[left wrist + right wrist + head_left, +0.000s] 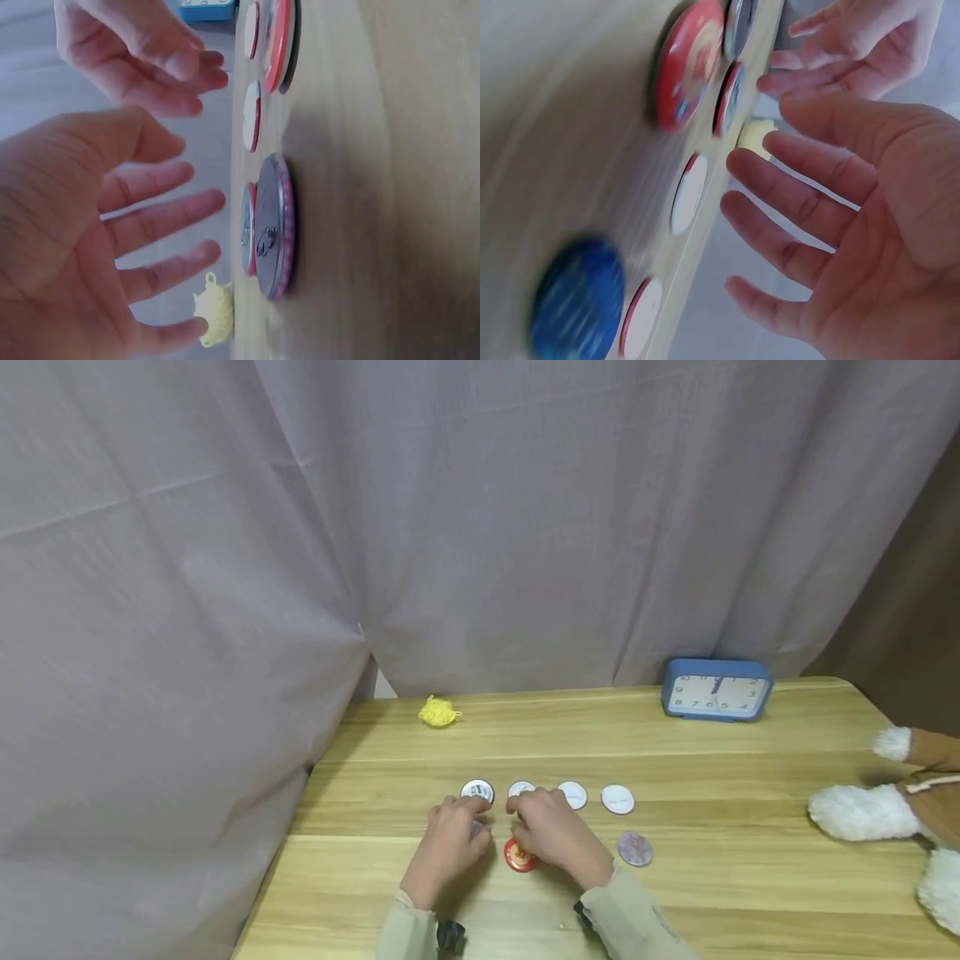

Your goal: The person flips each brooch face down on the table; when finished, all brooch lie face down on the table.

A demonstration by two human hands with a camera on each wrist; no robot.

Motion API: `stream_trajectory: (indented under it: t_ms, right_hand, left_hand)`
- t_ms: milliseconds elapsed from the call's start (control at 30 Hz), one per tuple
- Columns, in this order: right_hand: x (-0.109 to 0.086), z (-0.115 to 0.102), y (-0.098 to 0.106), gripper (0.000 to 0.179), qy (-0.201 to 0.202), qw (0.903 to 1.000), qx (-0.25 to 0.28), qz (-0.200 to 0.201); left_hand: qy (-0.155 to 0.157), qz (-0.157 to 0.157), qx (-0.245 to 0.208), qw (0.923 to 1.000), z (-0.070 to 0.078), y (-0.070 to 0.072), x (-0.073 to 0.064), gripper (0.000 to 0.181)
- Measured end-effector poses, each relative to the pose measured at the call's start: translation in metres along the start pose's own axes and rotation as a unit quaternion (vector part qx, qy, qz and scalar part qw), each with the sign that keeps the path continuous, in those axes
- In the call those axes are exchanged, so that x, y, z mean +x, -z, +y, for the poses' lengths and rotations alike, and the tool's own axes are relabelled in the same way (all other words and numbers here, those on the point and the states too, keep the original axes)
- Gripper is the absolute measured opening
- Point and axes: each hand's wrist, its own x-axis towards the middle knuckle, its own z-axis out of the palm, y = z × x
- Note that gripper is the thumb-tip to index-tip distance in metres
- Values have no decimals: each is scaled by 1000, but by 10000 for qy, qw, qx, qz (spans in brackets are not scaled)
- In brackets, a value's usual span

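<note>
My left hand hovers with fingers spread and slightly bent over a grey round badge with a pink edge, holding nothing. Behind that badge lies a white one with dark print. The right hand is held over the row, its fingers apart and loosely bent, nothing in its grasp. Below its fingertips lies a red badge with a gold centre. A blue badge shows in the right wrist view; in the head view the right hand hides it.
White badges continue the back row to the right, with a purple-pink badge in front. A yellow yarn bundle and a blue clock stand at the wooden table's back. A plush toy lies at the right.
</note>
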Motion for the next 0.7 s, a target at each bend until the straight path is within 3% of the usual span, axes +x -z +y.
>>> stream_trajectory:
  t_ms: [167,433,533,700]
  right_hand:
    - [-11,10,7,29,-256,9996,95,-72]
    - [-23,14,6,46,-307,9987,-94,-392]
    - [-26,14,0,50,-245,9983,-176,-490]
    - [-29,11,-4,43,-46,9981,-422,-455]
  left_hand:
    - [-140,-273,-109,9995,5,-2,1,36]
    - [7,-910,-156,9957,12,-9,-1,45]
    - [-2,-917,-118,9957,14,-10,-3,43]
    - [-344,-685,50,9970,16,-11,-4,36]
